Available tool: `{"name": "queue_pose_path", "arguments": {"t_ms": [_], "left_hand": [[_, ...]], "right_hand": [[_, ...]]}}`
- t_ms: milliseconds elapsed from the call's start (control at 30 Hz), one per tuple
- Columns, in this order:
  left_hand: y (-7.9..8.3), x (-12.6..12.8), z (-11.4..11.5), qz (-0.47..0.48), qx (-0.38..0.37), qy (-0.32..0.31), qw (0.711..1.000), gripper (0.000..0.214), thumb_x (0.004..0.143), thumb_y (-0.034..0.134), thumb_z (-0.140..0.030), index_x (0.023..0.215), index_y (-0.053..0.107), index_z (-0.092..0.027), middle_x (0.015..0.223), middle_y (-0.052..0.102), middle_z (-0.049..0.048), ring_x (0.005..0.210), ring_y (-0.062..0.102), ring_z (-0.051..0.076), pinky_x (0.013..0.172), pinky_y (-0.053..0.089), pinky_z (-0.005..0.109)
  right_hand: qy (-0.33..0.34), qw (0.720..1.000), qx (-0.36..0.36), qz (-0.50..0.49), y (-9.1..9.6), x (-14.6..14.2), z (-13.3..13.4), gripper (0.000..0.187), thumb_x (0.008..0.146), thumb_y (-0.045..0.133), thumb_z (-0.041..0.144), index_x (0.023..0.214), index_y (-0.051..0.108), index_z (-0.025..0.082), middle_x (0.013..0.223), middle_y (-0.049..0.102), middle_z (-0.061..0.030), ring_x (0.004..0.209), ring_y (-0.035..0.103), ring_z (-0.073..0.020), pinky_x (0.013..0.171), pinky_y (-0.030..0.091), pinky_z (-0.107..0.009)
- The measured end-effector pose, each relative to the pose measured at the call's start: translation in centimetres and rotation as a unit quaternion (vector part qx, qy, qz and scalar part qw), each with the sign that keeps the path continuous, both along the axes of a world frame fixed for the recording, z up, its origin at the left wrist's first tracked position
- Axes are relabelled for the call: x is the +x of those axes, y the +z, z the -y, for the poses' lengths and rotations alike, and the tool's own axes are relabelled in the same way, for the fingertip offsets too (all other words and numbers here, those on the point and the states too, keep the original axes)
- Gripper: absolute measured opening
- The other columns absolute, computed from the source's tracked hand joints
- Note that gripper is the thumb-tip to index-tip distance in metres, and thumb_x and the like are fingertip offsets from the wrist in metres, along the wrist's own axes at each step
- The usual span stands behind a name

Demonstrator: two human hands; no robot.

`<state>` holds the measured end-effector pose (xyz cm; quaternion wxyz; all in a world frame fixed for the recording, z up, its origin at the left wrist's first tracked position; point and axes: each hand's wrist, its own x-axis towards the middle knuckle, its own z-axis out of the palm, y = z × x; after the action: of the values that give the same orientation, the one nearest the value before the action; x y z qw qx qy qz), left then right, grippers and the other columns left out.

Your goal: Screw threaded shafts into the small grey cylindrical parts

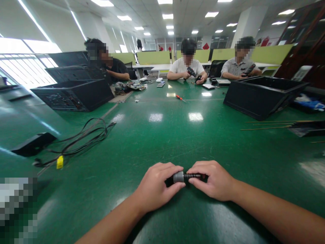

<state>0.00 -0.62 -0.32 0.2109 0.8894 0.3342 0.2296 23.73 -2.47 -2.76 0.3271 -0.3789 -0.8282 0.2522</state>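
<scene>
Close to me, low in the head view, my left hand (pixel 156 187) is closed around a short silver-grey and black cylinder (pixel 179 177), thumb below and fingers above. From its right end sticks a dark, ringed shaft (pixel 192 175), lying roughly level. The fingertips of my right hand (pixel 215 181) pinch at this shaft, close to the cylinder. Something dark red shows beside the right palm; I cannot make out whether it belongs to the shaft. Part of the cylinder is hidden inside my left hand.
A black computer case (pixel 256 96) stands at right, another (pixel 76 95) at left. Black cables (pixel 86 140) with a yellow tag (pixel 60 162) lie left. Thin rods (pixel 269 128) lie right. A red screwdriver (pixel 179 97) is mid-table. Several people sit opposite, one holding a power drill (pixel 191 72).
</scene>
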Motion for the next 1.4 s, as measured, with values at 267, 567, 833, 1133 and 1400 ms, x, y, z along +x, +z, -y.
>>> {"name": "queue_pose_path", "arguments": {"t_ms": [267,567,833,1133,1400], "left_hand": [[-0.09,-0.10,-0.09,0.001,-0.004,0.004,1.000,0.030,0.086,0.071,-0.032,0.115,0.067,-0.024,0.099,0.074,0.0014,0.087,0.066,0.019,0.079,0.048,0.034],[0.09,-0.12,-0.09,0.005,-0.001,0.005,1.000,0.030,0.087,0.070,-0.033,0.115,0.068,-0.023,0.099,0.074,0.0032,0.086,0.065,0.020,0.079,0.048,0.035],[0.09,-0.22,-0.18,0.009,-0.008,0.006,1.000,0.029,0.087,0.070,-0.033,0.115,0.068,-0.023,0.100,0.074,0.0029,0.087,0.065,0.019,0.080,0.048,0.034],[0.20,-0.25,-0.17,0.005,-0.008,0.003,1.000,0.028,0.087,0.070,-0.031,0.114,0.067,-0.024,0.100,0.074,0.0021,0.087,0.065,0.020,0.079,0.048,0.035],[0.09,-0.37,-0.25,0.011,-0.007,0.007,1.000,0.030,0.086,0.070,-0.032,0.115,0.067,-0.023,0.101,0.074,0.0027,0.087,0.066,0.019,0.081,0.049,0.035]], "right_hand": [[-0.004,1.000,0.001,0.003,0.03,0.13,0.06,0.015,0.088,0.065,0.022,0.100,0.073,0.019,0.084,0.071,-0.0032,0.073,0.064,-0.0164,0.070,0.048,-0.028],[-0.010,1.000,0.001,0.003,0.21,0.06,0.15,0.014,0.087,0.065,0.022,0.099,0.073,0.020,0.082,0.070,-0.0026,0.070,0.063,-0.0157,0.067,0.047,-0.027],[-0.016,1.000,0.005,0.004,0.24,0.10,0.07,0.015,0.087,0.065,0.021,0.099,0.073,0.020,0.080,0.070,-0.0028,0.068,0.063,-0.0155,0.066,0.047,-0.027],[-0.017,1.000,0.006,0.002,0.39,0.04,0.02,0.014,0.086,0.065,0.021,0.098,0.072,0.019,0.080,0.069,-0.0024,0.068,0.062,-0.0150,0.065,0.046,-0.027],[-0.020,1.000,0.011,-0.002,0.32,0.08,-0.01,0.014,0.086,0.065,0.020,0.098,0.072,0.019,0.078,0.069,-0.0020,0.066,0.062,-0.0148,0.064,0.046,-0.027]]}}
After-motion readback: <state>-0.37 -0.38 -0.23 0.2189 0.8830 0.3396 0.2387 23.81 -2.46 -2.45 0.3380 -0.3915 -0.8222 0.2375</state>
